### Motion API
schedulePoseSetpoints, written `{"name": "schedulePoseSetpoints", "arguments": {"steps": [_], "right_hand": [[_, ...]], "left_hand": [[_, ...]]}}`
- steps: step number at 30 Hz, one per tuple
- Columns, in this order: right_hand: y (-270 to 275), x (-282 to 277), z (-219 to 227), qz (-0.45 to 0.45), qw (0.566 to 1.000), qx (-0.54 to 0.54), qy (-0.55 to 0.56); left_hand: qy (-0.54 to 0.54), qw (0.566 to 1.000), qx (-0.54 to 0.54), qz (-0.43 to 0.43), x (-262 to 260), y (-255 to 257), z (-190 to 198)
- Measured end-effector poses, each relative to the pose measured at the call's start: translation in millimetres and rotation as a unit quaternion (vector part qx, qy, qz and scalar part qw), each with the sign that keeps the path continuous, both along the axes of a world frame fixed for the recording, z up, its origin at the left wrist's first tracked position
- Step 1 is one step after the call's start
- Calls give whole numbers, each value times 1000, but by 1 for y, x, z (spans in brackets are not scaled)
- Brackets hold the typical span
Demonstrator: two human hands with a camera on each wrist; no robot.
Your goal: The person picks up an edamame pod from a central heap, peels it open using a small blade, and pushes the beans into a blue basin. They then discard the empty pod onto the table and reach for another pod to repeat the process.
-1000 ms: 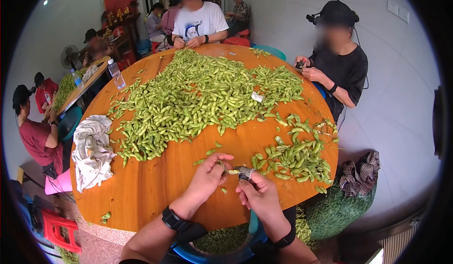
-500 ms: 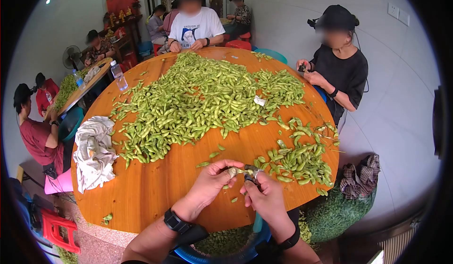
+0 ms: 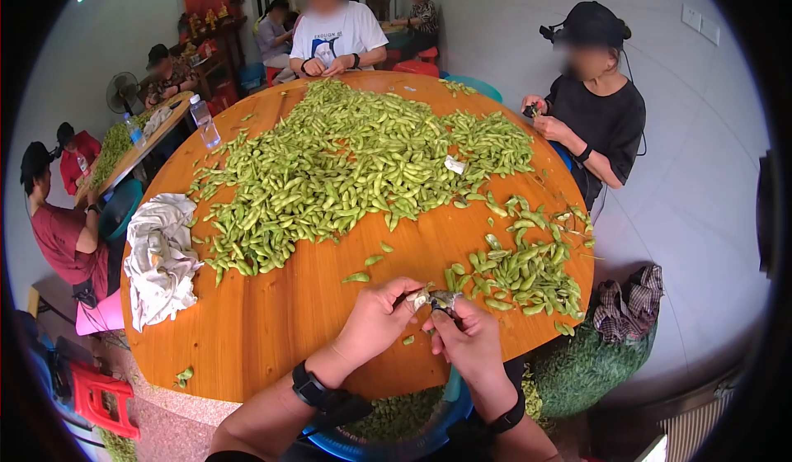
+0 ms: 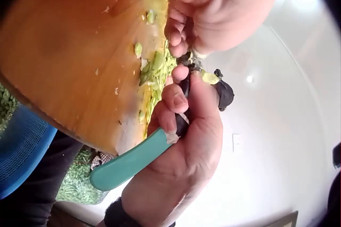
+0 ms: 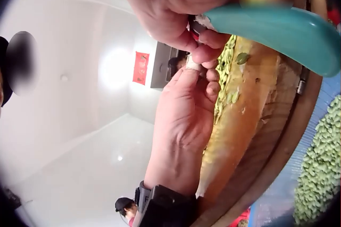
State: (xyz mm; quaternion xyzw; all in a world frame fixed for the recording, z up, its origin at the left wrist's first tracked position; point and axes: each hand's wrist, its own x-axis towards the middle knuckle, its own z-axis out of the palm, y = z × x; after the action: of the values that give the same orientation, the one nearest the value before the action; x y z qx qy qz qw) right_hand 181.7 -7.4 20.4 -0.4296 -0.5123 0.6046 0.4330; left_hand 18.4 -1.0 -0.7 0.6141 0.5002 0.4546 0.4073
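- The left hand (image 3: 375, 322) pinches a bean pod (image 3: 418, 299) over the near edge of the round wooden bench (image 3: 272, 313).
- The right hand (image 3: 469, 342) has its grip clenched round teal-handled scissors (image 4: 138, 158), blades at the pod.
- Bare wood lies to the near left, between the hands and a crumpled cloth (image 3: 161, 256) at the left rim.
- A small pod pile (image 3: 520, 268) sits just right of the hands; a big heap (image 3: 346, 161) fills the far half.
- Below the near edge, a blue basin (image 3: 388, 441) holds green beans.
- Right of the bench, a green sack (image 3: 586, 367) stands on the floor.
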Motion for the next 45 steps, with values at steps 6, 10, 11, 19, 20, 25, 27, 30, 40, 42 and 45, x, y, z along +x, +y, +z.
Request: {"name": "schedulePoseSetpoints", "arguments": {"steps": [6, 10, 11, 19, 20, 25, 27, 30, 40, 42, 45], "right_hand": [[1, 4, -6, 31, 999, -15, -9], [1, 6, -12, 44, 998, -50, 22], [2, 6, -13, 44, 998, -50, 23], [25, 35, -2, -66, 997, -29, 7], [32, 45, -3, -85, 996, -16, -8], [42, 68, -3, -98, 995, -4, -18], [37, 65, 0, -71, 997, -1, -24], [26, 44, 4, -10, 999, -8, -37], [26, 10, -4, 107, 990, -83, 48], [23, 10, -1, 108, 991, -78, 30], [21, 10, 0, 101, 993, -63, 4]], "left_hand": [[-97, 993, -73, -12, -1, 2, 2], [-51, 991, -122, -10, -1, 1, 3], [-50, 991, -123, -10, -1, 1, 3], [204, 945, 250, 57, -10, 10, 4], [205, 945, 249, 56, -13, 11, 8], [368, 887, 176, 217, -32, 27, 1], [359, 899, 132, 213, -39, 30, -6], [396, 871, 176, 234, -36, 29, -6], [4, 998, 63, 10, -2, 5, 3], [70, 994, 86, 16, -3, 4, 1], [145, 976, 162, 2, -3, 4, 0]]}}
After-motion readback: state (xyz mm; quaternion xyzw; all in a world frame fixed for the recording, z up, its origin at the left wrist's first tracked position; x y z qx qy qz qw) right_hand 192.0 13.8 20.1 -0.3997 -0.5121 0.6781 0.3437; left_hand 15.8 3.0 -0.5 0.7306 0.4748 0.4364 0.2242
